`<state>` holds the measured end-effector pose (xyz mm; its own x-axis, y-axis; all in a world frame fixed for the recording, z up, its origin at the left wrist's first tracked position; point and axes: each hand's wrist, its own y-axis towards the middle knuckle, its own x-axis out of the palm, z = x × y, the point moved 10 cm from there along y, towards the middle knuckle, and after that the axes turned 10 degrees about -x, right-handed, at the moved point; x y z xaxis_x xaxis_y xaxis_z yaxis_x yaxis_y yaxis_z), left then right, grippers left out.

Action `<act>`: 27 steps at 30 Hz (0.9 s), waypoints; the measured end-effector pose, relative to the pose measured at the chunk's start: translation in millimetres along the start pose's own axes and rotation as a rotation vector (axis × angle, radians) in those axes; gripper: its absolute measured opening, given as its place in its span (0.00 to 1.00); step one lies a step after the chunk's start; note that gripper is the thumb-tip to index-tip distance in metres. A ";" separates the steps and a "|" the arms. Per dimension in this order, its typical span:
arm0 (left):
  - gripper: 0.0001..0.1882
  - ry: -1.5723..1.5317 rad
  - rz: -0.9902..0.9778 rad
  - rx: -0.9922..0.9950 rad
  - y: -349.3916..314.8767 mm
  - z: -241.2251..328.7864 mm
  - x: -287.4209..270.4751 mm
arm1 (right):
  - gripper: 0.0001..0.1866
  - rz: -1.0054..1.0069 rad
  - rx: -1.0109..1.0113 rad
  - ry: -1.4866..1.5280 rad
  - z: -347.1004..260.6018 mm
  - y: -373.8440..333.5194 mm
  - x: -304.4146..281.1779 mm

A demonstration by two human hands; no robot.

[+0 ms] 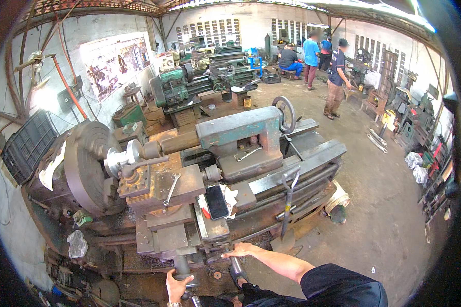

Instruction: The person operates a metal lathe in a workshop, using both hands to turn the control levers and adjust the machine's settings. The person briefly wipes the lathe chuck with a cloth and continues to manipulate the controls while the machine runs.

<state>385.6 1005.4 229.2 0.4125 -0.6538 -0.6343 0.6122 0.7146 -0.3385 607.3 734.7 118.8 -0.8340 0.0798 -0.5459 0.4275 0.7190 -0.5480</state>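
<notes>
I stand at a large metal lathe. My left hand curls around a crank handwheel at the front of the cross slide. My right hand reaches across to the carriage front, its fingers closed on a small lever whose end they partly hide. A shiny metal workpiece sits between the big round chuck and the tailstock. Beside the workpiece is the tool post. A spanner lies on the slide, and a black phone rests on a cloth.
Another spanner lies on the tailstock base. A bent metal bar leans against the bed, near a bucket. Green lathes stand behind. Several people are at the back; one walks on the floor. Machines and scrap line the right wall.
</notes>
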 end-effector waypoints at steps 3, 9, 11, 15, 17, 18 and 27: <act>0.53 0.030 0.017 -0.002 2.8 -4.4 0.5 | 0.66 -0.070 0.037 -0.126 -13.5 11.3 7.0; 0.53 0.034 0.027 -0.003 -0.7 2.4 -0.9 | 0.65 -0.007 0.021 -0.092 -27.3 16.4 4.0; 0.51 0.040 0.048 0.009 -3.8 7.5 -4.0 | 0.65 -0.031 0.084 -0.065 -16.5 14.3 7.9; 0.50 -0.036 -0.016 -0.015 -7.6 9.9 -2.1 | 0.63 0.030 0.086 -0.061 -4.8 14.9 7.0; 0.51 -0.017 -0.007 0.032 -8.4 15.7 -2.5 | 0.63 0.092 0.090 -0.055 -0.3 15.1 4.4; 0.52 -0.011 0.014 0.043 -9.0 16.1 -5.4 | 0.63 0.084 0.073 -0.048 0.0 16.7 4.0; 0.57 0.118 -0.050 -0.078 -12.5 10.9 -3.5 | 0.64 0.107 0.003 -0.056 -22.6 -2.4 -6.8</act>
<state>383.9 996.1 243.2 0.2977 -0.6582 -0.6915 0.5736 0.7023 -0.4216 604.1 748.1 138.2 -0.7627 0.1173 -0.6360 0.5141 0.7066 -0.4862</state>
